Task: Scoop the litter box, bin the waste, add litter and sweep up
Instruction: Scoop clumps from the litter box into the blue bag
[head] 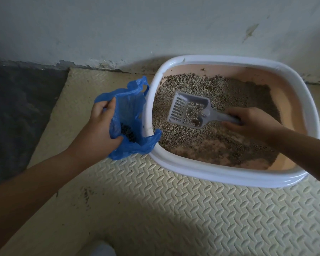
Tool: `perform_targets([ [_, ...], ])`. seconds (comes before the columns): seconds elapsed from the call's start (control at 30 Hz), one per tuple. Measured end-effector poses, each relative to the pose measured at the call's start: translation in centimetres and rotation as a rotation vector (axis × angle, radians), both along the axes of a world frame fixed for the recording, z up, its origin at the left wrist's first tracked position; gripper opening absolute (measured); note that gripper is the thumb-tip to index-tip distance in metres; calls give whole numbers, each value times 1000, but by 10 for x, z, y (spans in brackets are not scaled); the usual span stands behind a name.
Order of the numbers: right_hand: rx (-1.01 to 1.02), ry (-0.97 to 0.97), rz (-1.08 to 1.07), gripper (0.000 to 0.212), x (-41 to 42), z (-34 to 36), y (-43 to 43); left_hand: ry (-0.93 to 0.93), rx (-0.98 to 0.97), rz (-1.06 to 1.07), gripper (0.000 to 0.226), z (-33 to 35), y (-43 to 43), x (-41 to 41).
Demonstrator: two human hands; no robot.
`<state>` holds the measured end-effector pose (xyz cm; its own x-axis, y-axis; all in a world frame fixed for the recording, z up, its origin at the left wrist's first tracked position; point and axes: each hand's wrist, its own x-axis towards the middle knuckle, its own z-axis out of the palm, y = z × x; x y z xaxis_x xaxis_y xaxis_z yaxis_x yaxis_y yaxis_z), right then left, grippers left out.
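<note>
A cream, tread-patterned foam mat [174, 209] meets a stained pale wall [118, 24] behind it, with dark grey floor [17, 117] left of the mat.

This looks like a floor-level corner of a home set up for a pet. A pink plastic litter box with a white rim [192, 172], holding grey-beige granular litter [220, 89], sits on a cream foam floor mat embossed with a tread pattern [192, 218] (grit-speckled towards its left). Behind it is a scuffed pale painted wall [118, 24], flaking along its foot. Dark grey flooring [17, 108] lies beside the mat.
</note>
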<state>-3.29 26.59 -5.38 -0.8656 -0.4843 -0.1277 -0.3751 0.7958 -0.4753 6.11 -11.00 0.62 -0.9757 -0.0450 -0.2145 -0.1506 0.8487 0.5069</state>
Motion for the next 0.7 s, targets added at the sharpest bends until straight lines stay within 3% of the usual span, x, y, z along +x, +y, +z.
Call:
perform_targets([
  [0.17,-14,-30,-32,12,-2,1,-3,-2,-1,2,96,1,0,0],
  [0.27,-86,-41,-58,24,-4,8,-7,8,3,4,96,0,-1,0],
  [0.7,-210,67,-121,28,-2,47,-30,30,11,17,97,-2,-11,-2],
])
